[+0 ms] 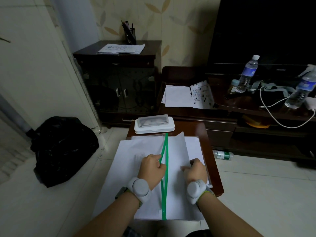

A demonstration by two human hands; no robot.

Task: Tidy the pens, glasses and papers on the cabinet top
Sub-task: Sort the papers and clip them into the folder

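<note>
White papers (130, 151) lie spread on a small brown table (207, 139) in front of me, inside a clear folder with a green zip edge (165, 177). My left hand (151, 169) pinches one strand of that green edge and lifts it off the sheets. My right hand (195, 171) grips the folder's right side, fingers curled. A white glasses case (153, 124) with glasses inside sits at the table's far end. On the dark cabinet (118, 74) at the back lie more papers (121, 48) and a black pen holder (130, 34) with several pens.
A black bag (63, 147) slumps on the tiled floor at left. A low TV stand (239, 110) at right carries loose sheets (179, 96), two water bottles (248, 74), a white cable (273, 115). A green-labelled bottle (223, 154) lies on the floor.
</note>
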